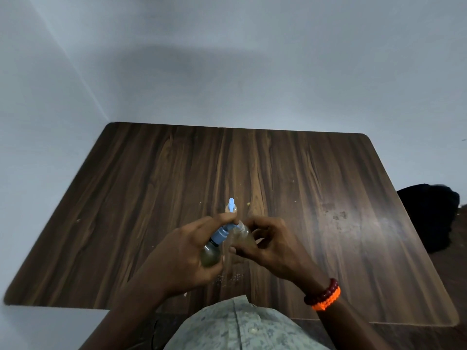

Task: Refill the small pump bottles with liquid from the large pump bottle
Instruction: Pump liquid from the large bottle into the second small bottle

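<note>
My left hand grips the large pump bottle, a clear bottle of greenish liquid with a blue pump head, tilted toward the right. Its forefinger rests on top of the pump. My right hand holds a small clear bottle with its open neck right at the blue nozzle. Both are held above the wooden table. Behind my hands, another small pump bottle with a light blue pump stands upright on the table, its lower part hidden by my fingers.
The dark wooden table reaches to a pale wall at the back and left. A black object lies off the table's right edge. Crumbs and smudges mark the tabletop near my hands. Red and orange bracelets sit on my right wrist.
</note>
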`<state>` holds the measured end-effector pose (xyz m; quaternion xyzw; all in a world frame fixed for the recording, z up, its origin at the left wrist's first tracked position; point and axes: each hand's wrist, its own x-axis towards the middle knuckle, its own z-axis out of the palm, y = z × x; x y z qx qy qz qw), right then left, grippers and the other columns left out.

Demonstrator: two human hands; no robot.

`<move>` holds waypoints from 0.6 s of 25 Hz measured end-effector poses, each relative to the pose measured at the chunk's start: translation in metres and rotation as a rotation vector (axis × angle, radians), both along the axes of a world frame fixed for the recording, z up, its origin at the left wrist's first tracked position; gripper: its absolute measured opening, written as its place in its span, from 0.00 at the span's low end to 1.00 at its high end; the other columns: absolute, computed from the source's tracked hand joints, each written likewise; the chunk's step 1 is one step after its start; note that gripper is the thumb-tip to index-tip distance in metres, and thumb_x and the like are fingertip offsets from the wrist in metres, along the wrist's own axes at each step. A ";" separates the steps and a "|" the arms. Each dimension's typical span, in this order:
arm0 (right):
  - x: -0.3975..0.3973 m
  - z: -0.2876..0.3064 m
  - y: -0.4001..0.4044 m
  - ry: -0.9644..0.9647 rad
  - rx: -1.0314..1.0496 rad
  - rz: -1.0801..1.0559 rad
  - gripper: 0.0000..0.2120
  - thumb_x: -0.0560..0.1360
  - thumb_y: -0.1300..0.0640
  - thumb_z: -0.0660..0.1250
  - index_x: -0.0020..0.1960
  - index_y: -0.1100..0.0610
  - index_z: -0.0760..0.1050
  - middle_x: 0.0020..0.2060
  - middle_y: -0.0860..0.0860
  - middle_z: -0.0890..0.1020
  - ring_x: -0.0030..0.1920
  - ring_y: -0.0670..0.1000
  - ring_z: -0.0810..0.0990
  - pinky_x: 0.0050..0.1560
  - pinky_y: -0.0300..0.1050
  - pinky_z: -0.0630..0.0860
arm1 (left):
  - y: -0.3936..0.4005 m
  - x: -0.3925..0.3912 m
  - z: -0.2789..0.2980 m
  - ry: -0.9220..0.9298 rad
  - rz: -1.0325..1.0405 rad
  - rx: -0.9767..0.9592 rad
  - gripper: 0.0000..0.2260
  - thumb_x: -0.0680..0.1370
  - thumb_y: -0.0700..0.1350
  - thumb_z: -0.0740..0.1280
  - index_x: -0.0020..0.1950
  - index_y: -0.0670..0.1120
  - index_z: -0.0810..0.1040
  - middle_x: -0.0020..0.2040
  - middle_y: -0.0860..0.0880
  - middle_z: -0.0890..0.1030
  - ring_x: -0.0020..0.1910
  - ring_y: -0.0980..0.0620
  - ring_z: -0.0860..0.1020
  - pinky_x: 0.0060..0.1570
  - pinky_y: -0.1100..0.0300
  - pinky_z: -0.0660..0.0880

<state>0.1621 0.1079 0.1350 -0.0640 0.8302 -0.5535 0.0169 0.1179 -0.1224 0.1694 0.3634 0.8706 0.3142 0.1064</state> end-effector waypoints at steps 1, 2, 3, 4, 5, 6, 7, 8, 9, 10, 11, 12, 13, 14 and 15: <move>0.001 -0.002 -0.001 0.001 0.011 0.002 0.15 0.74 0.49 0.78 0.57 0.55 0.83 0.49 0.49 0.87 0.46 0.49 0.87 0.43 0.48 0.86 | 0.002 -0.001 0.001 0.021 0.008 -0.008 0.32 0.74 0.60 0.68 0.76 0.66 0.61 0.61 0.61 0.79 0.49 0.63 0.81 0.48 0.60 0.83; 0.002 -0.003 -0.002 -0.002 0.009 -0.009 0.14 0.74 0.49 0.79 0.56 0.55 0.83 0.49 0.49 0.87 0.45 0.48 0.87 0.43 0.47 0.86 | 0.003 -0.001 0.002 0.037 0.015 -0.012 0.32 0.74 0.61 0.67 0.76 0.66 0.61 0.61 0.61 0.79 0.48 0.63 0.81 0.47 0.59 0.83; 0.002 -0.002 -0.002 -0.008 -0.004 -0.029 0.14 0.74 0.49 0.79 0.55 0.54 0.83 0.48 0.49 0.87 0.44 0.48 0.87 0.42 0.46 0.86 | 0.003 -0.001 0.002 0.040 0.015 -0.011 0.33 0.74 0.61 0.68 0.77 0.66 0.60 0.61 0.60 0.79 0.47 0.62 0.81 0.46 0.59 0.83; 0.001 -0.001 -0.002 -0.008 -0.015 -0.045 0.14 0.74 0.49 0.79 0.55 0.54 0.83 0.47 0.49 0.87 0.44 0.48 0.87 0.41 0.44 0.85 | 0.003 -0.001 0.002 0.027 0.010 -0.008 0.34 0.75 0.59 0.69 0.78 0.66 0.58 0.62 0.59 0.79 0.48 0.61 0.82 0.46 0.60 0.83; 0.000 0.000 0.000 -0.003 -0.021 -0.048 0.14 0.74 0.49 0.79 0.55 0.54 0.83 0.47 0.48 0.87 0.44 0.48 0.87 0.40 0.42 0.85 | 0.001 -0.001 0.003 0.003 0.003 -0.007 0.37 0.75 0.57 0.70 0.79 0.67 0.56 0.63 0.59 0.79 0.49 0.61 0.82 0.47 0.60 0.83; -0.001 0.002 0.001 0.001 -0.023 -0.044 0.13 0.74 0.50 0.79 0.54 0.53 0.83 0.47 0.48 0.87 0.44 0.48 0.87 0.40 0.40 0.84 | 0.001 -0.001 0.003 -0.018 -0.007 -0.009 0.38 0.75 0.55 0.72 0.79 0.68 0.55 0.64 0.59 0.79 0.49 0.60 0.82 0.48 0.61 0.83; -0.001 0.003 0.002 0.004 -0.023 -0.037 0.12 0.74 0.50 0.79 0.54 0.52 0.83 0.47 0.47 0.87 0.44 0.47 0.88 0.40 0.38 0.83 | 0.001 -0.001 0.004 -0.023 -0.014 -0.012 0.39 0.74 0.54 0.73 0.79 0.68 0.56 0.63 0.59 0.79 0.49 0.60 0.82 0.48 0.61 0.83; -0.002 0.003 0.003 0.006 -0.017 -0.027 0.12 0.74 0.51 0.79 0.54 0.51 0.82 0.47 0.47 0.87 0.44 0.46 0.88 0.39 0.37 0.82 | 0.001 -0.002 0.004 -0.016 -0.016 -0.012 0.37 0.74 0.54 0.72 0.78 0.68 0.58 0.61 0.59 0.79 0.48 0.61 0.82 0.48 0.60 0.83; -0.001 0.003 0.003 0.008 -0.004 -0.017 0.12 0.74 0.51 0.79 0.54 0.51 0.82 0.47 0.47 0.87 0.44 0.46 0.88 0.39 0.36 0.82 | 0.001 -0.003 0.005 -0.006 -0.016 -0.013 0.34 0.73 0.55 0.72 0.76 0.68 0.61 0.59 0.60 0.80 0.47 0.62 0.81 0.47 0.60 0.82; 0.000 0.001 0.002 0.011 0.015 -0.009 0.12 0.74 0.50 0.79 0.55 0.52 0.83 0.47 0.47 0.87 0.44 0.45 0.88 0.39 0.36 0.82 | 0.002 -0.004 0.005 0.006 -0.014 -0.021 0.32 0.73 0.56 0.71 0.74 0.67 0.63 0.57 0.61 0.80 0.45 0.63 0.81 0.46 0.60 0.82; 0.001 -0.001 0.000 0.012 0.030 -0.006 0.13 0.74 0.50 0.79 0.55 0.53 0.83 0.47 0.47 0.87 0.43 0.45 0.88 0.39 0.36 0.82 | 0.003 -0.005 0.006 0.019 -0.012 -0.038 0.31 0.73 0.57 0.70 0.74 0.67 0.63 0.56 0.61 0.80 0.44 0.64 0.80 0.45 0.60 0.82; 0.003 -0.002 -0.001 0.008 0.031 -0.014 0.13 0.74 0.49 0.79 0.55 0.53 0.83 0.47 0.47 0.87 0.43 0.45 0.87 0.39 0.36 0.82 | 0.003 -0.005 0.006 0.032 -0.010 -0.055 0.32 0.73 0.57 0.71 0.75 0.67 0.62 0.57 0.61 0.80 0.44 0.64 0.80 0.45 0.61 0.82; 0.002 -0.001 -0.001 0.002 0.019 -0.029 0.13 0.74 0.48 0.79 0.55 0.52 0.83 0.47 0.47 0.87 0.43 0.46 0.87 0.39 0.37 0.82 | 0.002 -0.005 0.006 0.033 -0.012 -0.060 0.34 0.73 0.57 0.71 0.76 0.68 0.60 0.58 0.62 0.80 0.44 0.65 0.80 0.45 0.62 0.82; 0.001 0.001 0.000 -0.004 0.002 -0.038 0.14 0.74 0.47 0.79 0.55 0.52 0.83 0.47 0.47 0.87 0.44 0.46 0.87 0.39 0.38 0.83 | 0.001 -0.005 0.006 0.019 -0.018 -0.053 0.37 0.74 0.56 0.72 0.77 0.69 0.57 0.59 0.62 0.79 0.44 0.65 0.80 0.45 0.63 0.82; -0.001 0.002 0.001 -0.003 -0.009 -0.039 0.15 0.73 0.47 0.78 0.55 0.52 0.83 0.47 0.47 0.87 0.44 0.46 0.87 0.40 0.38 0.83 | 0.000 -0.005 0.006 -0.002 -0.027 -0.044 0.38 0.74 0.55 0.73 0.78 0.69 0.56 0.61 0.62 0.79 0.45 0.65 0.81 0.46 0.64 0.83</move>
